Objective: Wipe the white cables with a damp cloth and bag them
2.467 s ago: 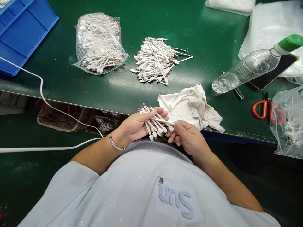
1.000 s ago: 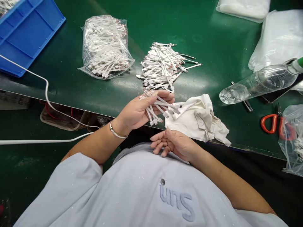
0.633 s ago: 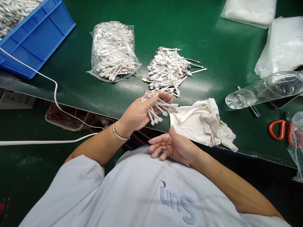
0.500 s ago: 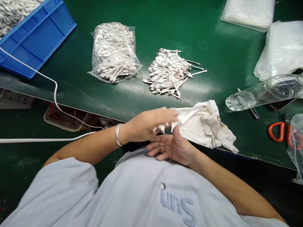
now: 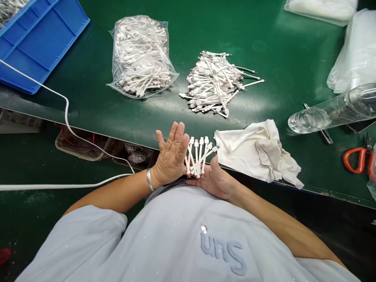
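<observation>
Several short white USB cables (image 5: pixel 196 156) lie side by side across my right hand (image 5: pixel 220 182), white plugs pointing away from me and bare reddish wire ends towards me. That hand is palm up below the table edge, its thumb raised and its fingers partly hidden under the cables. My left hand (image 5: pixel 173 156) stands upright against the left side of the bunch, fingers stretched out, with a silver bracelet on the wrist. Beyond my hands, a loose pile of the same cables (image 5: pixel 213 84) lies on the green table, beside a clear bag of cables (image 5: pixel 141 58).
A crumpled white cloth (image 5: pixel 249 147) lies at the table edge, right of my hands. Farther right are a clear bottle (image 5: pixel 329 111), red-handled cutters (image 5: pixel 355 160) and stacked plastic bags (image 5: pixel 355 51). A blue crate (image 5: pixel 44 39) stands at the left, with a white cord (image 5: pixel 66 113) nearby.
My left hand has moved left and turned upright with its fingers spread. The cables, mostly hidden under it before, now show fanned on my right hand. The view has shifted slightly.
</observation>
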A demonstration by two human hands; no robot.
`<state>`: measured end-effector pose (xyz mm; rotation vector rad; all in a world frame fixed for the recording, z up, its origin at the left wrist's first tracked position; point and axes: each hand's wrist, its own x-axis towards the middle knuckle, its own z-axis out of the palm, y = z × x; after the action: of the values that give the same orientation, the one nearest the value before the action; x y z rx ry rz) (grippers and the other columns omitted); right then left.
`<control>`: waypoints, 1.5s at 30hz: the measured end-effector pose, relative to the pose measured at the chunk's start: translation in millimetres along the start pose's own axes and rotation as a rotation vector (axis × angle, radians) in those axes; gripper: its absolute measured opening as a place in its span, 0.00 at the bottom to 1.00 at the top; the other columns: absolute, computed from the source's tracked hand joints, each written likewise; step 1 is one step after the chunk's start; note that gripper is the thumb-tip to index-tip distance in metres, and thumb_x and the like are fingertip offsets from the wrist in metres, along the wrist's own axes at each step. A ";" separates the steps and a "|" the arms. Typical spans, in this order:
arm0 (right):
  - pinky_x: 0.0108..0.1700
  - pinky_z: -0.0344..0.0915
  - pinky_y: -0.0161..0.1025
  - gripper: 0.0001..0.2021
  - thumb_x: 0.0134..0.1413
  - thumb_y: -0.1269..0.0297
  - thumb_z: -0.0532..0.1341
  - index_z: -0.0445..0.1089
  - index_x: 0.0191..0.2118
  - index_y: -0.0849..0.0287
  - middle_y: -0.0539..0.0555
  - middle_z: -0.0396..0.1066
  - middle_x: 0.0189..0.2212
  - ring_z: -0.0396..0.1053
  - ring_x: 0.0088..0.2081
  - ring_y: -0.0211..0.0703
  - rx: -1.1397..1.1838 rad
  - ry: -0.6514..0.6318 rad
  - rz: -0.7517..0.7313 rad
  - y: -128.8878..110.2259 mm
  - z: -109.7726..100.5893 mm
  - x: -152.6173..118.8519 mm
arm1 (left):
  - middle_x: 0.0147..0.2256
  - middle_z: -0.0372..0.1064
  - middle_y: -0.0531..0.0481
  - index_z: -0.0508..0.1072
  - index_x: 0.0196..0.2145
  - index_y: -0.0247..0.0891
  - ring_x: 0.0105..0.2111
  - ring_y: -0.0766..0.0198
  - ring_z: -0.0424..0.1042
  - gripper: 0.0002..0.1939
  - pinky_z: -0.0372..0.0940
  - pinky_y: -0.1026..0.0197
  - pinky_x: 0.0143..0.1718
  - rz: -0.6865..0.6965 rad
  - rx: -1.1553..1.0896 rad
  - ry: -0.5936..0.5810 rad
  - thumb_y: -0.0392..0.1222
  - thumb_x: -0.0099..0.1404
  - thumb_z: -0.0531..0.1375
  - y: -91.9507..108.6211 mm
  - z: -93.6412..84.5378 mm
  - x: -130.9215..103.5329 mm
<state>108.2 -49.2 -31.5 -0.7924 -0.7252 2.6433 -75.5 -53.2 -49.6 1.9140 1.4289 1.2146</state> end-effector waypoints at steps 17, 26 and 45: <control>0.58 0.55 0.48 0.52 0.38 0.22 0.35 0.63 0.58 0.55 0.61 0.63 0.57 0.60 0.57 0.51 -0.119 -0.064 -0.030 0.0 -1.7 -5.9 | 0.67 0.43 0.42 0.62 0.58 0.47 0.68 0.47 0.33 0.35 0.17 0.38 0.61 0.153 0.144 -0.004 0.52 0.53 0.66 -6.4 2.8 -10.3; 0.57 0.57 0.50 0.50 0.41 0.24 0.36 0.63 0.58 0.54 0.62 0.63 0.57 0.63 0.55 0.50 -0.018 0.034 -0.031 6.9 -10.7 -16.9 | 0.54 0.69 0.45 0.76 0.45 0.46 0.59 0.55 0.62 0.14 0.46 0.47 0.64 0.197 -0.222 -0.490 0.38 0.62 0.58 24.9 5.0 19.3; 0.62 0.52 0.52 0.41 0.51 0.30 0.43 0.69 0.54 0.59 0.63 0.66 0.56 0.64 0.57 0.51 -0.167 0.106 0.033 4.5 -7.2 -40.1 | 0.39 0.68 0.36 0.71 0.39 0.33 0.43 0.50 0.64 0.13 0.59 0.48 0.48 -0.099 0.850 -0.017 0.31 0.64 0.48 -33.6 -100.8 149.4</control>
<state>144.1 -66.3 -21.8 -0.9886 -0.9202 2.5718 -168.1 82.7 31.4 2.2941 2.2298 0.5552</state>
